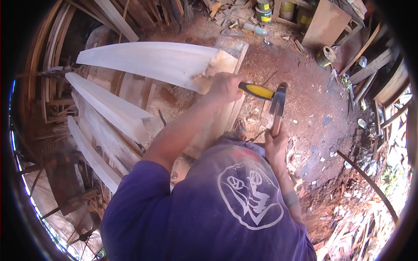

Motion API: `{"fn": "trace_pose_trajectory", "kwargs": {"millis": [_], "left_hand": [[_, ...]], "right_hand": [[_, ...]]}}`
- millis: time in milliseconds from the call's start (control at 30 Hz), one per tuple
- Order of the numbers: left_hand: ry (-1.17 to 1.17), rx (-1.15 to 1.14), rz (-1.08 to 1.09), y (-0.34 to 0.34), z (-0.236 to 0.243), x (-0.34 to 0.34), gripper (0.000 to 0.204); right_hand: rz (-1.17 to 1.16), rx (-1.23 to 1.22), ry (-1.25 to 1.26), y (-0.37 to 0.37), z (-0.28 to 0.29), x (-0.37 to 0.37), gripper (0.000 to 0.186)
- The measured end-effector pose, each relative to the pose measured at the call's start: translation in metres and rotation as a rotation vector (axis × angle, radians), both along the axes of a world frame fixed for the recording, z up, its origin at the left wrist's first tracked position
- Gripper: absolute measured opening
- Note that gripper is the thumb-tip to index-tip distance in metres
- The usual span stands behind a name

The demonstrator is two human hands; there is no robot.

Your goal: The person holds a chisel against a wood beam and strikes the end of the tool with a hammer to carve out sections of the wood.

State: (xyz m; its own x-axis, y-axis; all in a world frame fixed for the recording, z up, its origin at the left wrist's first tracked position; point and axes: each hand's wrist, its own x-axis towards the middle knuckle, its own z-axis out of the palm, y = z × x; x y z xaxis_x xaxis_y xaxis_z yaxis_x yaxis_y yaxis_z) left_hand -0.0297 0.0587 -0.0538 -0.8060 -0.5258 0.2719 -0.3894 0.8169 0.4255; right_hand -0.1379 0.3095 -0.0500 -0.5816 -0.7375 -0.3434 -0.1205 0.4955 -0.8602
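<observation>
My left hand (226, 89) is closed on the black-and-yellow handle of a hammer-like tool (257, 91), out past the edge of the wooden bench (235, 108). My right hand (275, 143), lower and further right, grips a wooden handle (277, 124); it meets the dark metal at the end of the yellow-handled tool, and where one piece ends and the other begins is unclear. Beside my left hand, a long curved pale board (143, 58) lies across the bench. More long pale boards (106, 104) lie to the left.
Stacked timber (52, 52) lines the left side. Wood offcuts (222, 13), cans (263, 13) and a plastic bottle (254, 28) sit at the back. A leaning panel (324, 24) and a tipped can (325, 56) are at right. My foot (239, 128) stands on the littered dirt floor (313, 122).
</observation>
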Motion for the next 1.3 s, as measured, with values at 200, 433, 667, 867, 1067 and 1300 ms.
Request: {"fn": "trace_pose_trajectory", "kwargs": {"millis": [200, 433, 667, 867, 1067, 1300], "left_hand": [[-0.050, -0.025, 0.023, 0.003, -0.005, 0.005, 0.018], [-0.045, -0.015, -0.057, 0.003, -0.015, 0.013, 0.019], [-0.019, 0.057, -0.051, 0.000, 0.003, 0.015, 0.018], [1.050, 1.068, 0.227, -0.039, 0.042, 0.039, 0.030], [1.186, 0.998, 0.082, -0.117, 0.120, 0.085, 0.042], [0.272, 0.267, 0.189, -0.031, 0.044, 0.065, 0.009]], "right_hand": [[-0.594, -0.698, -0.027, 0.031, 0.011, -0.037, 0.008], [-0.009, -0.096, 0.121, -0.002, -0.014, 0.007, 0.016], [-0.144, -0.241, 0.060, 0.027, -0.022, -0.027, 0.008], [-0.366, -0.168, -0.023, 0.056, -0.021, -0.066, 0.008], [-0.560, -0.244, -0.144, 0.056, -0.001, -0.065, 0.010], [-0.439, -0.238, -0.266, 0.044, -0.006, -0.063, 0.013]]}}
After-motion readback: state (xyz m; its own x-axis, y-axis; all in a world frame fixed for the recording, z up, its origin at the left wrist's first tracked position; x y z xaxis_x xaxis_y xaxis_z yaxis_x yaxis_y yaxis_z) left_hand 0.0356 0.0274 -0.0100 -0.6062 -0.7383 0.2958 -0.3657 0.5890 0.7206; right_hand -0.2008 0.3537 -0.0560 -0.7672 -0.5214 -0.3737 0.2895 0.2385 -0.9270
